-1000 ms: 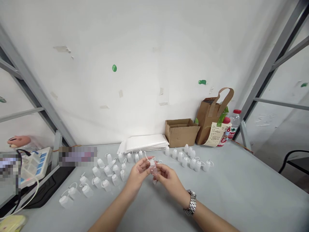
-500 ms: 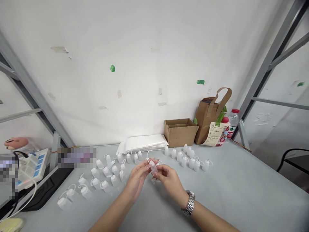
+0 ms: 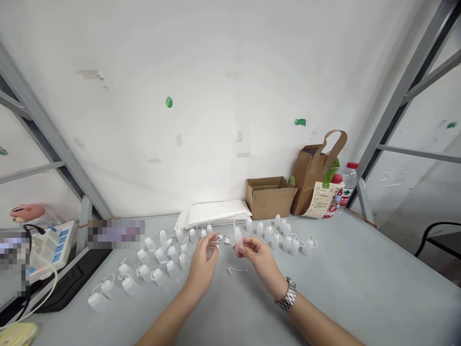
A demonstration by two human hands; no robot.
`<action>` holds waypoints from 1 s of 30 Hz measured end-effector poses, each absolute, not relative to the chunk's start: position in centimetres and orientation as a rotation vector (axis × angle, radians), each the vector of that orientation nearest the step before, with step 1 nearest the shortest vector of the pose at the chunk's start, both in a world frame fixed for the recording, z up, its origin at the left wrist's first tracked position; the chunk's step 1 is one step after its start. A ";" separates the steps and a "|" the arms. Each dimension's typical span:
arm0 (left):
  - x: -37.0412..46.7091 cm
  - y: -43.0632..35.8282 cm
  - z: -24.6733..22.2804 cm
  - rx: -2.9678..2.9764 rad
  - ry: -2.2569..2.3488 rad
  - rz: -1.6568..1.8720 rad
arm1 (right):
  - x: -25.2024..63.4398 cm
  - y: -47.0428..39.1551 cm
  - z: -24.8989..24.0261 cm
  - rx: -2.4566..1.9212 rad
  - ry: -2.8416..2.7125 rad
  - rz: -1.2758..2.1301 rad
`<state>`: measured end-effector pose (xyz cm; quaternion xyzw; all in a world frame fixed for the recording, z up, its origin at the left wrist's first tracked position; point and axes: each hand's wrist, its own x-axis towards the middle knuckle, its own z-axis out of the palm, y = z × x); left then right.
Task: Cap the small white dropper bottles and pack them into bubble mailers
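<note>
My right hand (image 3: 257, 257) pinches a small translucent squeeze bottle (image 3: 238, 235) near its base and keeps it upright, its thin cap strap rising above. My left hand (image 3: 203, 264) is apart from it on the left, thumb and fingers parted with nothing visible between them. Small white cap pieces (image 3: 227, 239) lie between the hands. Nearer to me, a loose white strap with a cap (image 3: 236, 270) rests on the table. Rows of similar bottles (image 3: 158, 254) stand at the left, some with looped straps. Another cluster of bottles (image 3: 287, 244) stands right of my right hand.
Against the wall are a stack of white envelopes (image 3: 216, 214), an open cardboard box (image 3: 272, 202), a brown paper bag (image 3: 302, 185) and a red-capped bottle (image 3: 348, 185). At the left edge sit a white compartment case (image 3: 54, 252) and cables on the grey table (image 3: 230, 317).
My left hand has let go of the bottle and drawn away left, its fingers parting. My right hand has lifted the bottle slightly up and right, now upright. The loose strap below shows fully.
</note>
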<state>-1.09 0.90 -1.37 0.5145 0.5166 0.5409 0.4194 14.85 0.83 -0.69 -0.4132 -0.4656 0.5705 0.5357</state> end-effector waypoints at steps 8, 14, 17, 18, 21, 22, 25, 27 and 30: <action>-1.4 1.3 -4.0 1.761 1.571 1.214 | 15.1 1.1 -1.0 -1.010 -1.082 1.292; -1.8 2.4 -5.2 1.780 1.567 1.234 | 14.7 1.1 -1.4 -1.011 -1.097 1.303; -1.8 2.5 -5.3 1.918 1.651 1.183 | 14.7 1.0 -1.5 -1.058 -1.162 1.262; -1.8 2.5 -5.2 2.000 1.712 1.118 | 14.7 0.9 -1.6 -1.079 -1.184 1.249; -1.8 2.3 -5.0 2.199 1.839 0.943 | 14.8 0.9 -2.0 -1.115 -1.225 1.205; -1.8 2.3 -5.0 2.222 1.844 0.937 | 14.8 0.9 -2.2 -1.115 -1.239 1.188; -1.8 2.4 -4.9 2.136 1.778 1.046 | 14.7 1.0 -2.8 -1.116 -1.291 1.159; -1.7 2.5 -4.8 1.959 1.690 1.136 | 14.7 1.0 -3.0 -1.132 -1.332 1.156; -1.5 2.8 -4.2 1.577 1.467 1.205 | 14.7 0.9 -2.9 -1.239 -1.408 1.053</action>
